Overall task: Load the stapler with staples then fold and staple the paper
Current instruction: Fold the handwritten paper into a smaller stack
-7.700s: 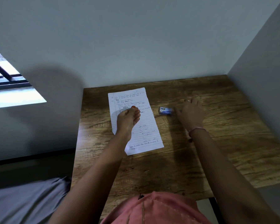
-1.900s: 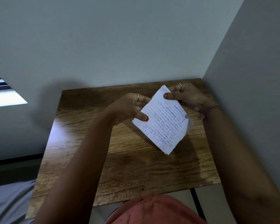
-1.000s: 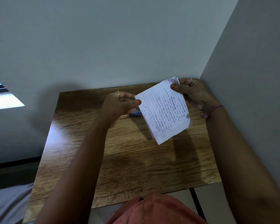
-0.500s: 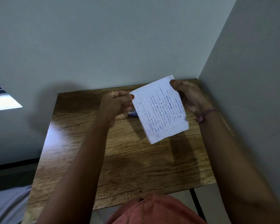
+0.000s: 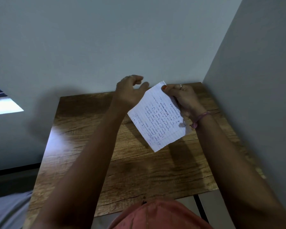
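Observation:
The folded lined paper [image 5: 157, 118], covered in handwriting, hangs tilted above the wooden table [image 5: 139, 172]. My right hand [image 5: 182, 98] pinches its top right corner and far edge. My left hand [image 5: 130, 90] is off the paper, just left of its top corner, raised near the back wall with fingers loosely curled apart and nothing in it. The stapler is hidden behind my left arm and the sheet.
The table stands in a corner, with a grey wall [image 5: 122, 47] right behind it and another wall [image 5: 254, 96] along its right side. A lit window [image 5: 2, 103] is at the far left. My pink clothing [image 5: 157, 215] is at the table's near edge.
My left hand has let go of the paper's left edge and lifted up and away toward the back wall. The right hand alone now holds the sheet, which tilted slightly.

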The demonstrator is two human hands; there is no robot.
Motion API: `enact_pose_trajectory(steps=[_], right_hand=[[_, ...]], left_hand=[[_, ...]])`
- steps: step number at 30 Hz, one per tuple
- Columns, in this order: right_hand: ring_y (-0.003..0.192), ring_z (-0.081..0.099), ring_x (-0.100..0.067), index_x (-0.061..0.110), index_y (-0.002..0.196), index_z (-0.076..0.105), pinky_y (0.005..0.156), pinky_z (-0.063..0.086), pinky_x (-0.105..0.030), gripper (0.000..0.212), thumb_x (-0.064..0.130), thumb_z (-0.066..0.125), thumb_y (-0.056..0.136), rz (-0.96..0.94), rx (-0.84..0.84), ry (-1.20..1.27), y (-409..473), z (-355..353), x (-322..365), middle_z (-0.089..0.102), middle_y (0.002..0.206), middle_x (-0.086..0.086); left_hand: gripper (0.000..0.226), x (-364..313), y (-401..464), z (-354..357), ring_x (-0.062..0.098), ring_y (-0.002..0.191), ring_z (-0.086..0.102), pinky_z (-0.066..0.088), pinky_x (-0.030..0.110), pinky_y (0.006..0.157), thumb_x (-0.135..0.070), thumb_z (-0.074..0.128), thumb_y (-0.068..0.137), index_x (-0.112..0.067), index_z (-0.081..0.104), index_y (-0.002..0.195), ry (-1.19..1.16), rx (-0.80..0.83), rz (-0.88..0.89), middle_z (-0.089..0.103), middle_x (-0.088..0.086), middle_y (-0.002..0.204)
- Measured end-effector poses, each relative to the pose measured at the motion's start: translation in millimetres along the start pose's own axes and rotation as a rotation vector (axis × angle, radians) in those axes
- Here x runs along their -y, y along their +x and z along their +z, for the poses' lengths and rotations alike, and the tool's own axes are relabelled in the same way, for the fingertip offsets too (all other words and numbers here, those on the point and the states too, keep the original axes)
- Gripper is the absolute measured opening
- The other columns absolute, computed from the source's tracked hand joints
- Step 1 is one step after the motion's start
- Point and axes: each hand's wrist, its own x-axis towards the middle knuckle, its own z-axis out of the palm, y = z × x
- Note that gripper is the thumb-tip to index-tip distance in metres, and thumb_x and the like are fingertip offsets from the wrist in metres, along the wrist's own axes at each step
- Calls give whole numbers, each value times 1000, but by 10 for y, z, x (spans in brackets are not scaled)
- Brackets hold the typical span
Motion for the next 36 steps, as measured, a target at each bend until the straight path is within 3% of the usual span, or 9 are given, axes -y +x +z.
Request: enact_pose_trajectory(steps=[7, 10, 14, 18, 21, 28, 31, 34, 36], right_hand=[[88, 68, -31, -8, 106, 65, 78, 58, -35, 26, 9, 65, 87, -25, 119, -5, -98, 146, 119, 68, 105, -27], [89, 68, -31, -3, 104, 69, 80, 57, -37, 24, 14, 67, 86, -22, 149, -52, -108, 120, 146, 69, 104, -24], [89, 71, -27, 18, 77, 77, 78, 58, -35, 9, 22, 71, 82, -7, 229, -162, -126, -22, 124, 74, 95, -14], [93, 64, -30, 12, 87, 77, 89, 52, -41, 23, 30, 75, 72, 68, 256, -217, -245, -261, -158, 72, 102, -18], [84, 72, -18, 16, 85, 77, 80, 57, -27, 9, 19, 70, 80, 144, 294, -279, -371, -443, -402, 76, 90, -7], [73, 73, -16, 3, 81, 69, 69, 57, -23, 10, 7, 63, 88, 69, 147, -331, -404, -502, -382, 76, 78, -6], [73, 71, -17, 8, 89, 71, 74, 59, -31, 16, 20, 61, 92, -20, 47, -212, -303, -299, -160, 75, 80, -6], [80, 71, -19, 17, 84, 74, 69, 59, -31, 27, 43, 65, 84, -32, 158, -277, -273, -77, 25, 75, 88, -8], [77, 69, -27, 9, 76, 69, 65, 55, -30, 32, 41, 69, 83, -84, 199, -374, -265, 30, 85, 73, 88, -16]], left_hand=[[15, -213, 186, 69, -2, 75, 59, 41, 13, 66, -38, 66, 85, -23, 70, 84, 14, 130, 104, 68, -8, 85], [14, -200, 206, 78, -2, 72, 55, 39, 15, 68, -36, 66, 86, -23, 67, 81, 16, 113, 131, 64, -10, 83], [16, -199, 225, 68, -1, 66, 52, 37, 17, 64, -37, 62, 88, -22, 65, 82, 94, 17, 191, 61, -11, 83], [19, -164, 294, -100, 0, 70, 52, 37, 19, 68, -40, 62, 87, -22, 69, 86, 153, -111, 241, 62, -12, 86], [22, -96, 338, -199, 4, 78, 55, 38, 19, 72, -40, 61, 87, -19, 70, 89, 179, -162, 249, 68, -7, 92], [20, -51, 343, -260, 1, 81, 56, 38, 12, 70, -40, 62, 86, -21, 70, 88, 152, -104, 278, 64, -13, 87], [18, -75, 287, -157, 3, 84, 58, 40, 19, 73, -38, 63, 87, -22, 70, 90, 152, -17, 291, 64, -12, 89], [16, -105, 239, -65, -5, 73, 57, 38, 15, 67, -37, 64, 86, -23, 70, 90, 116, 63, 299, 66, -12, 89], [14, -122, 211, -27, -9, 66, 56, 39, 15, 65, -39, 65, 86, -26, 69, 90, 75, 116, 285, 64, -17, 85]])
